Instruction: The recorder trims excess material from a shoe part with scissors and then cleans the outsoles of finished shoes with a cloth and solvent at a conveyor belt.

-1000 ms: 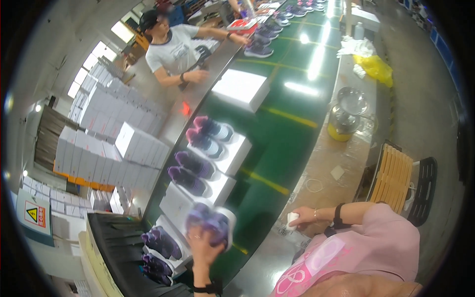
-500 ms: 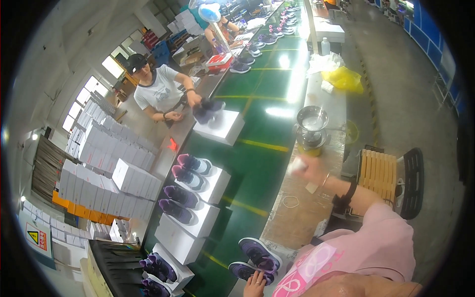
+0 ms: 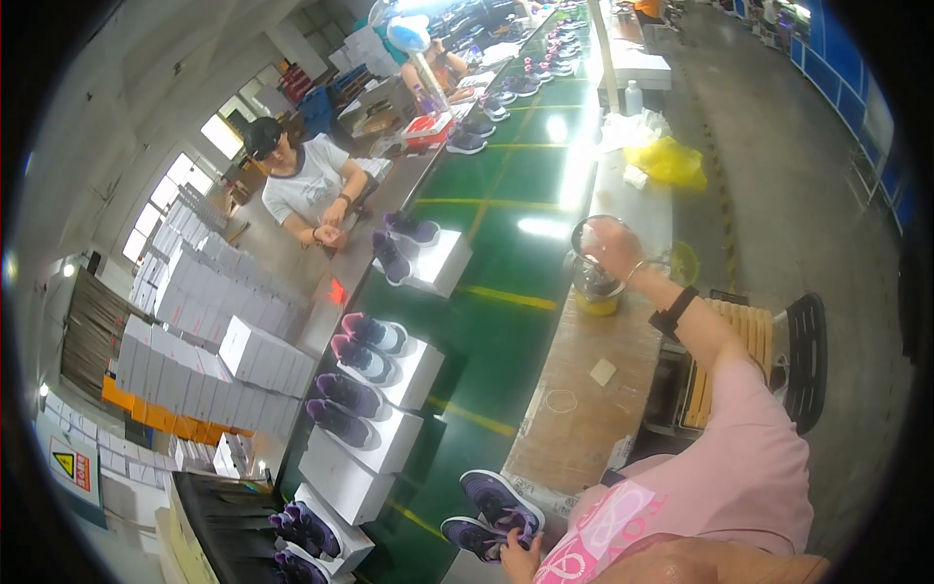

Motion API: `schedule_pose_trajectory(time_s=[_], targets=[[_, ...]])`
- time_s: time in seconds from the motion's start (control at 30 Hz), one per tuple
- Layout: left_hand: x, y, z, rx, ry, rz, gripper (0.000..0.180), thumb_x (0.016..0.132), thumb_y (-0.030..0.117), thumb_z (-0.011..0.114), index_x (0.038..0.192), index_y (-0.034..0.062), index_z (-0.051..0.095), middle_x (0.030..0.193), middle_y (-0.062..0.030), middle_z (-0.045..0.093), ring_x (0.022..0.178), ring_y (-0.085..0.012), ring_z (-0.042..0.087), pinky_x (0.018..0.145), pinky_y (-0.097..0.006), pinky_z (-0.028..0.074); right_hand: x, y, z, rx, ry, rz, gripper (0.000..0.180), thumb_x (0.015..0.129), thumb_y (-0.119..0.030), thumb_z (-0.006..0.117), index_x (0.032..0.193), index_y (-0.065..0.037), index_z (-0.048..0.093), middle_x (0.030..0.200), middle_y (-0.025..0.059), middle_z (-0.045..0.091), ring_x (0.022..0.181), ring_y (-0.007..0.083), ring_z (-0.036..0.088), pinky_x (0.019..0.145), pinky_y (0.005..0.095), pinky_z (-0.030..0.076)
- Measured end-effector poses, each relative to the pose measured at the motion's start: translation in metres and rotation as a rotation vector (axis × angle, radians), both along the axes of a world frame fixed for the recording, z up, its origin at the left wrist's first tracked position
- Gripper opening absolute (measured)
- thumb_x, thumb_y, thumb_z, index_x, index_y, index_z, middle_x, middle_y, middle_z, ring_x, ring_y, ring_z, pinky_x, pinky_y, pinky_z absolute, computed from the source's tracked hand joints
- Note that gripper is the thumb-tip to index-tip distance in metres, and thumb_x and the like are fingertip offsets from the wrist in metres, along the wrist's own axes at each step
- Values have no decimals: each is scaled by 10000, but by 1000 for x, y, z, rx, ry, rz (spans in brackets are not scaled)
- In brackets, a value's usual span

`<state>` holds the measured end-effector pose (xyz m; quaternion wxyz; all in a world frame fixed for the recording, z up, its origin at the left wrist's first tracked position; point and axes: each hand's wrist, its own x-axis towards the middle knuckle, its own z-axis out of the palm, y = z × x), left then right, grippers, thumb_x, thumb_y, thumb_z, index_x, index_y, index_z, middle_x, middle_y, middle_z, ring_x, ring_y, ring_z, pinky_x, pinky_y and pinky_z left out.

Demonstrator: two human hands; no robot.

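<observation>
At the lower edge of the head view our left hand (image 3: 513,557) curls its fingers against a pair of purple sneakers (image 3: 491,513) that lies at the near end of the brown workbench (image 3: 584,389), beside the green conveyor belt (image 3: 496,263); how firm that hold is we cannot tell. Farther up the bench our right hand (image 3: 611,245) reaches out with fingers bent over the rim of a clear glass jar (image 3: 594,274) with yellowish liquid in its bottom; we cannot tell whether the fingers truly clamp it. Along the belt white shoeboxes (image 3: 404,372) each carry purple sneakers on their lids. A person in a white shirt (image 3: 309,190) sits across the belt beside stacked white boxes (image 3: 209,321).
</observation>
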<state>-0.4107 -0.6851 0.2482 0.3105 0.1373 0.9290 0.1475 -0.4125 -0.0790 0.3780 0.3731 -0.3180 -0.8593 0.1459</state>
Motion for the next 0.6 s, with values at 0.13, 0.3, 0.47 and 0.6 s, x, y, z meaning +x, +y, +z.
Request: schedule_pose_trajectory(time_s=[0.13,0.3,0.47,0.6], targets=[[-5,6,-10,-37,298,5,556,702,549,766,1074,162,620,869,-211,659,860,-403,639,728,-519,481,2,10,-19,-79,-131,-70,455,783,-240,741,1173,-54,599,1124,185,646,1034,354,629,888,422,519],[-11,-2,-29,116,481,-44,557,654,594,796,921,128,645,689,-161,650,655,-390,640,587,-485,479,1,17,-41,-85,-132,-82,500,767,-235,765,1196,-56,583,1120,207,646,1029,373,630,898,432,512],[-25,8,16,336,300,246,605,645,489,863,965,16,666,790,-185,695,730,-342,675,674,-413,518,6,32,-20,-156,-192,-7,485,742,-229,785,1148,-36,603,1111,207,648,1022,378,625,884,433,506],[-41,3,34,775,35,530,361,802,161,787,1089,-14,656,884,-33,660,764,-143,608,704,-299,499,12,24,-40,-135,-134,-40,490,745,-207,777,1171,-44,599,1086,213,656,1013,381,625,880,433,505]])
